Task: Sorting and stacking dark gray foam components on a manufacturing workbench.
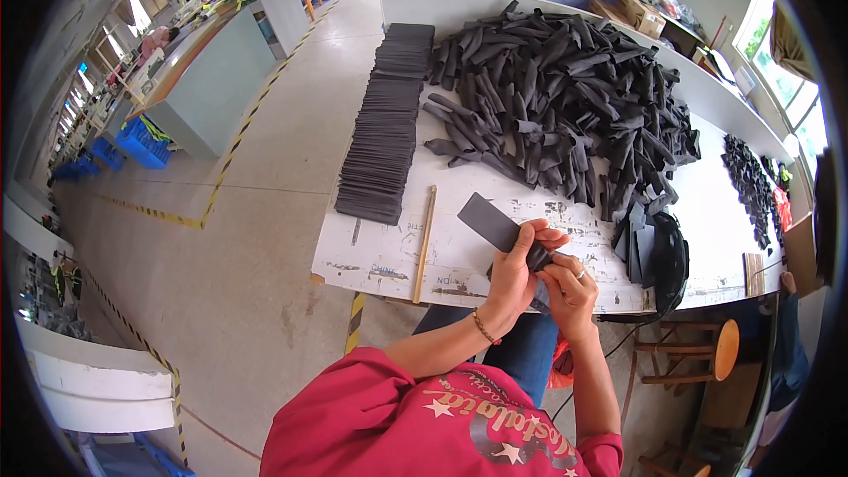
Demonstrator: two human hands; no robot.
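Note:
A flat dark grey strip (486, 219), fabric-like with a rounded end, juts up and left from my left hand (510, 283). That hand is closed around it, thumb along the strip. My right hand (570, 296) pinches a bunched dark part of it close by, with the fingertips of both hands nearly meeting. The fingers partly hide the bunched part. Both hands are above the front edge of the white table (380, 252). A thin wooden stick (425, 243) lies left of them.
A long row of stacked flat dark pieces (380, 141) lines the table's left side. Behind my hands spreads a big heap of curled dark pieces (565, 88). Flat dark pieces (634, 243) lean against a black rounded object (675, 256) at right. Wooden stools (726, 350) stand below right.

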